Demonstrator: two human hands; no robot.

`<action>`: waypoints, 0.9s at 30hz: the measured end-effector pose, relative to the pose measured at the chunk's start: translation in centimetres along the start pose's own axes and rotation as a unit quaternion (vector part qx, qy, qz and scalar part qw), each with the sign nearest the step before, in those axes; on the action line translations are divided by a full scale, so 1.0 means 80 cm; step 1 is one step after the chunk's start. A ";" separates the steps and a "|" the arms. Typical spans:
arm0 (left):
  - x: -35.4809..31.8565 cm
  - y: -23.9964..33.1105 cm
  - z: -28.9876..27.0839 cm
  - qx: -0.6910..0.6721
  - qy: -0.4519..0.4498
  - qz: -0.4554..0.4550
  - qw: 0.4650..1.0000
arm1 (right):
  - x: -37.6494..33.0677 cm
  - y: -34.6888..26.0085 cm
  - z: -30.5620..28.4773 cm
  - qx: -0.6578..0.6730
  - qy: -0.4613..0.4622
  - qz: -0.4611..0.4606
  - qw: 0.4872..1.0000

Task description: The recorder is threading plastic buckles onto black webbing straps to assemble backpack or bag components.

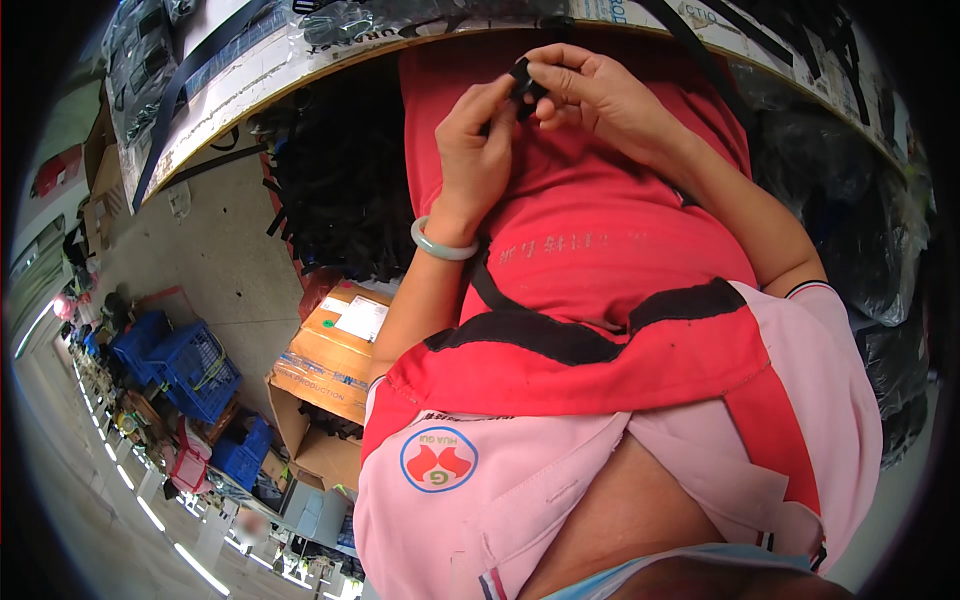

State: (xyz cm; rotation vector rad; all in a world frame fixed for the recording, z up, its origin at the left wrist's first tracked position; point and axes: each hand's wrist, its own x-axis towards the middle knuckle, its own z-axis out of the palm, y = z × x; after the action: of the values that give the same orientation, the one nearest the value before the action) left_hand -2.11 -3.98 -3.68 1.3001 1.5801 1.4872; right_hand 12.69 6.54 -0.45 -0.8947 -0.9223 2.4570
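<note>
Near the table edge, in front of the red apron (590, 250), my two hands meet over a small black piece (526, 84). It looks like webbing or a buckle, but the fingers cover most of it. My left hand (476, 140), with a pale bangle (440, 243) on its wrist, pinches it from the left. From the other side my right hand (605, 100) grips it between thumb and index finger, the other fingers curled in beneath. Just beyond, black straps (690, 45) run over the table edge.
The table (260, 95) curves across the far side, carrying plastic-wrapped bundles (145, 60). Dark straps (335, 180) hang in a heap below it. Cardboard boxes (325, 350) stand left of me, blue crates (195, 370) farther left. Black plastic bags (850, 210) lie at the right.
</note>
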 end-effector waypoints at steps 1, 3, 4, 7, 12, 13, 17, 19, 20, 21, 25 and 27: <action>-0.002 0.007 0.000 -0.119 0.001 -0.140 0.983 | 0.000 -0.001 -0.004 -0.032 -0.011 -0.003 0.999; 0.008 0.020 -0.011 -0.358 -0.014 -0.306 0.882 | 0.000 0.000 -0.005 -0.064 -0.023 -0.004 0.998; 0.007 0.014 -0.015 -0.353 -0.021 -0.328 0.876 | 0.000 0.001 -0.003 -0.134 -0.007 -0.017 0.991; 0.012 0.009 -0.010 -0.339 -0.008 -0.329 0.881 | 0.000 0.011 -0.003 -0.271 0.021 -0.174 0.946; 0.019 0.032 0.000 -0.294 0.044 -0.224 0.928 | -0.020 -0.021 0.019 -0.291 0.016 -0.227 0.929; 0.019 0.031 0.001 -0.295 0.041 -0.223 0.928 | -0.018 -0.022 0.016 -0.292 0.018 -0.229 0.929; 0.013 0.024 0.005 -0.210 0.040 -0.185 0.959 | -0.015 -0.015 0.002 -0.311 0.046 -0.101 0.944; 0.012 0.024 0.008 -0.213 0.047 -0.168 0.961 | -0.016 -0.016 0.006 -0.317 0.079 -0.079 0.942; 0.012 0.024 0.009 -0.220 0.061 -0.168 0.959 | -0.014 -0.013 0.006 -0.317 0.080 -0.079 0.942; 0.013 0.024 0.010 -0.228 0.074 -0.167 0.956 | -0.010 -0.010 0.005 -0.284 0.072 -0.085 0.952; 0.013 0.022 0.009 -0.255 0.087 -0.160 0.949 | -0.009 -0.003 0.017 -0.182 0.073 -0.120 0.973; 0.012 0.022 0.008 -0.276 0.069 -0.184 0.941 | -0.006 -0.001 0.010 -0.178 0.058 -0.130 0.974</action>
State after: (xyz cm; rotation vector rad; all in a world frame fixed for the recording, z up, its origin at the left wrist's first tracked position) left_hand -1.43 -3.07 -1.91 0.5607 1.2608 1.6357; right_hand 12.54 5.98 0.25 -0.9493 -1.3689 2.0317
